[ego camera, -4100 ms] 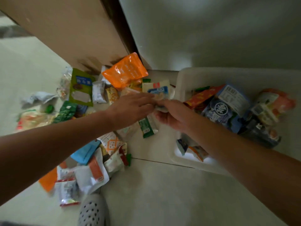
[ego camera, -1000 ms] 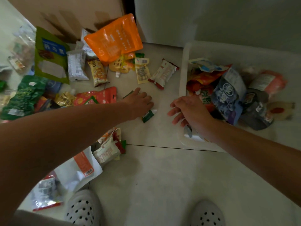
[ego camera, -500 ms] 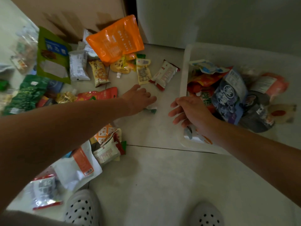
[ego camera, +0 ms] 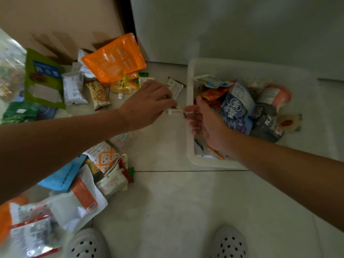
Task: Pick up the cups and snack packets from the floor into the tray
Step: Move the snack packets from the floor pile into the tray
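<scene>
A small white and green snack packet [ego camera: 175,111] is held above the floor just left of the white tray [ego camera: 189,86]. My left hand [ego camera: 149,105] grips its left end from above. My right hand [ego camera: 204,120] reaches over the tray's left rim and pinches the packet's right end between thumb and forefinger, with the other fingers spread. Several packets lie in the tray, among them a blue and purple one [ego camera: 236,107]. Many more lie on the floor to the left, including a big orange pouch [ego camera: 115,58] and a red and white packet [ego camera: 175,86]. I see no cups.
A green bag [ego camera: 42,79] and more packets lie at the far left by a brown wall. Another heap with a white and orange pouch [ego camera: 83,194] sits lower left. My two white perforated shoes [ego camera: 87,244] [ego camera: 230,243] stand on the tiled floor below.
My left hand has lifted the small packet off the floor and moved it right toward the tray. My right hand has come left and taken hold of its other end.
</scene>
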